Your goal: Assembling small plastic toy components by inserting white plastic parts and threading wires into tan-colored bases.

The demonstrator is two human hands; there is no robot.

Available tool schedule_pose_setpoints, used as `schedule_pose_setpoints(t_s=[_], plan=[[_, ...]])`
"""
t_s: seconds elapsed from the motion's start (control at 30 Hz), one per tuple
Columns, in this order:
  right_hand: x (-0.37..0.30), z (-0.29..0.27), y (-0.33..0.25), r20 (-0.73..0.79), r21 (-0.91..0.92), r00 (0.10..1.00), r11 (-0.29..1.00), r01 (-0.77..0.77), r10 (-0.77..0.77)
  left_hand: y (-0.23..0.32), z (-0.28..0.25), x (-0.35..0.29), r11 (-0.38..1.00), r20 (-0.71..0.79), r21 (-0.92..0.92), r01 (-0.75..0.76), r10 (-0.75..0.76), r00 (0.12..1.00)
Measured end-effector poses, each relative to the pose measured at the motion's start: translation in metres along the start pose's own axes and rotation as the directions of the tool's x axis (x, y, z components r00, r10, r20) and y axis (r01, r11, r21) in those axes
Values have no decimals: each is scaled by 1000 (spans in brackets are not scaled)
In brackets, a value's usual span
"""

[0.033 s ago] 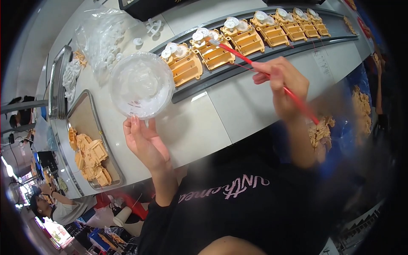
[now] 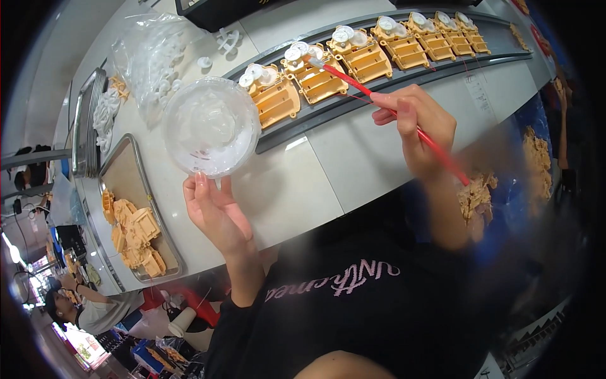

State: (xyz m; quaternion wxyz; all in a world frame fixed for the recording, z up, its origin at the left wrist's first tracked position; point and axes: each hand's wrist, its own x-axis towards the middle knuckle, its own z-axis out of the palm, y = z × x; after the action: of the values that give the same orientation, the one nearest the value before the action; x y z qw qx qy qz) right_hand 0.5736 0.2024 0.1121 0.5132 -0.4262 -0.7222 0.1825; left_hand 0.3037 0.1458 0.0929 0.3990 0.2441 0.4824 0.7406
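My left hand pinches the near rim of a clear round plastic bowl, which holds whitish translucent grease. In my right hand is a slim brush with a red handle and a metal collar, gripped like a pen. Its tip meets the white gears on the second orange plastic housing from the left; the exact contact is too small to make out. Several like housings stand in a row along a grey tray, each with white gears at its far end.
At the left, a metal tray carries more orange parts. Beyond the bowl lies a clear bag of white parts, beside stacked trays. A black box is at the far edge. Another person sits at lower left.
My right hand and the brush handle have shifted very slightly left. The bowl in my left hand has barely moved.
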Motion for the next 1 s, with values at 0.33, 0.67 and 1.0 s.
schedule_pose_setpoints(t_s=[0.33, 0.67, 1.0], plan=[[8, -1, -66, 353, 71, 801, 867, 493, -484, -2, 20, -20, 986, 85, 103, -129, 120, 989], [0, 8, -66, 385, 206, 856, 936, 284, -344, -7, 26, -26, 941, 142, 215, -262, 236, 961], [-25, -5, -18, -294, 569, 847, 793, -217, 443, -8, 35, -23, 992, 96, 67, -104, 98, 991]])
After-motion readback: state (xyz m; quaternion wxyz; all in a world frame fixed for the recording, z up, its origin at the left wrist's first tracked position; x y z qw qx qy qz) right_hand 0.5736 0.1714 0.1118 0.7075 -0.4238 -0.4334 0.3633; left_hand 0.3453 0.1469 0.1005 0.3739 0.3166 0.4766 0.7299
